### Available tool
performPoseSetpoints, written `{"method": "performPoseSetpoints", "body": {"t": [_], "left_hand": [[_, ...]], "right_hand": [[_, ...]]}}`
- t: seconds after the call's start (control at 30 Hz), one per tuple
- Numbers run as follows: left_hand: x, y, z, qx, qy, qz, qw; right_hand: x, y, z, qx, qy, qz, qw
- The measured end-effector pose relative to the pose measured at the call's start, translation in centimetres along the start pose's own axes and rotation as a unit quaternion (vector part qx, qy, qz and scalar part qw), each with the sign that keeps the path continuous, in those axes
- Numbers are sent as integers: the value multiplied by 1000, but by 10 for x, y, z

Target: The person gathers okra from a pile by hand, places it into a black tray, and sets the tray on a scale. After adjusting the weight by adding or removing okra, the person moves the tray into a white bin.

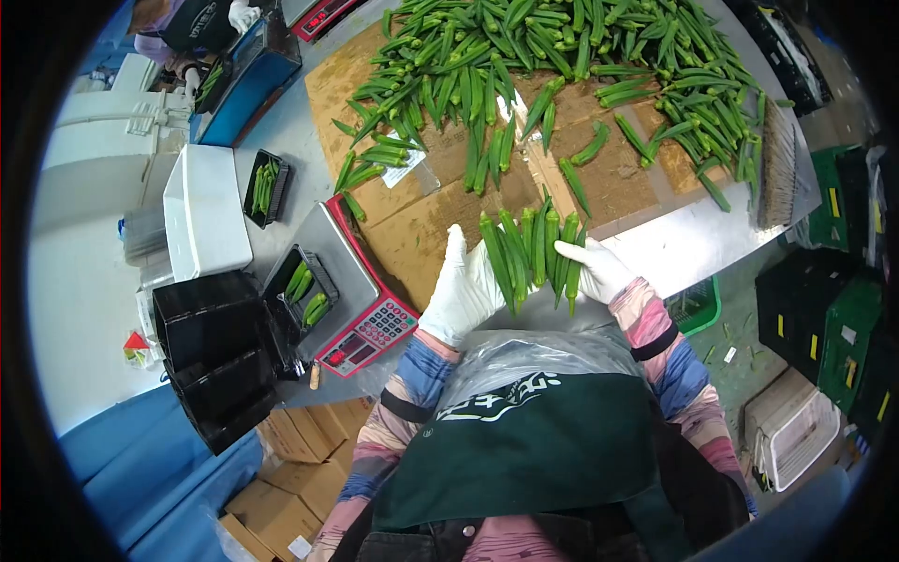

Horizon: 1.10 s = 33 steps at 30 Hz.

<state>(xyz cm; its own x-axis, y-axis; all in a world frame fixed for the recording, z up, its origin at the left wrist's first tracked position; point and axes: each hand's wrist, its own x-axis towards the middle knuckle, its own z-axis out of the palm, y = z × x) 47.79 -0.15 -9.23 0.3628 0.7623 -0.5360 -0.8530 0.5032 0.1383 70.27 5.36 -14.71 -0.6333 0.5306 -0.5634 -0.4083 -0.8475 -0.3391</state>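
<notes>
"Okra pods (539, 245), are they in the hands now?"

"Yes, a small row of them is between the two gloved hands, just above the lap of the person, at the near edge of the cardboard (412, 234). They are green, long and thin, with ridges along the side, and they taper to a point. Some have a paler cap at the upper end. They lie side by side, nearly upright in the view, a few of them tilted."

"And how do the hands stand?"

"The left hand (468, 288) is rather wide open, with the thumb standing away from the pods; its fingers go behind them, so I cannot tell how much they bend. The right hand (601, 270) is more closed, and its thumb presses on the pods at the right end of the row."

"Is there some writing which you can read?"

"Only little. On the dark green apron (524, 459) there are white characters (506, 398), partly under clear plastic, and a small ® sign. The red scale (370, 328) has a keypad and lit red digits, too small for me. A white label (403, 167) on the cardboard bears print, also too small."
</notes>
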Motion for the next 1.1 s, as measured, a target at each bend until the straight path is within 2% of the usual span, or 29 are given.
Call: {"method": "performPoseSetpoints", "body": {"t": [0.07, 0.17, 0.37, 0.43, 0.47, 0.5, 0.53, 0.63, 0.67, 0.77, 0.8, 0.83, 0.87, 0.9, 0.93, 1.0, 1.03, 1.1], "left_hand": [[-5, 0, 0, -21, -3, 3, 1000], [-11, 0, 1, 23, -27, 8, 999], [-31, 4, 7, 69, -50, 37, 996], [-39, 3, 6, 146, -57, 58, 986], [-43, 2, 6, 185, -58, 74, 978], [-36, -8, -2, 231, 1, 129, 964], [-35, -6, -22, 350, 29, 165, 922], [-62, 2, -19, 479, 160, 269, 820], [-76, 15, -17, 488, 150, 289, 810], [-133, 68, 1, 501, 106, 336, 791], [-155, 88, 7, 519, 98, 340, 778], [-173, 108, 1, 507, 86, 336, 789], [-197, 127, 9, 534, 113, 313, 777], [-218, 143, 16, 562, 101, 322, 755], [-237, 162, 0, 592, 137, 308, 732], [-259, 200, -36, 624, 122, 300, 711], [-264, 214, -58, 671, 165, 279, 666], [-271, 232, -93, 750, 252, 232, 566]], "right_hand": [[1, 7, -8, 41, -17, 14, 999], [-1, 11, -5, 63, -40, 21, 997], [-9, 16, 39, 93, -35, 27, 995], [-6, 24, 49, 98, -63, 32, 993], [-2, 31, 57, 84, -42, 22, 995], [4, 40, 67, 70, -25, 15, 997], [11, 52, 79, 57, -11, 9, 998], [26, 84, 137, 8, 23, -39, 999], [32, 93, 156, 3, 30, -51, 998], [52, 122, 219, 10, -53, -72, 996], [63, 134, 242, 22, -81, -69, 994], [72, 146, 260, -2, -103, -74, 992], [76, 154, 283, -26, -123, -52, 991], [97, 175, 299, -23, -159, -87, 983], [86, 174, 322, -59, -175, -63, 981], [130, 203, 332, -95, -188, 16, 977], [128, 201, 339, -119, -214, 34, 969], [128, 203, 337, -163, -169, 41, 971]]}}
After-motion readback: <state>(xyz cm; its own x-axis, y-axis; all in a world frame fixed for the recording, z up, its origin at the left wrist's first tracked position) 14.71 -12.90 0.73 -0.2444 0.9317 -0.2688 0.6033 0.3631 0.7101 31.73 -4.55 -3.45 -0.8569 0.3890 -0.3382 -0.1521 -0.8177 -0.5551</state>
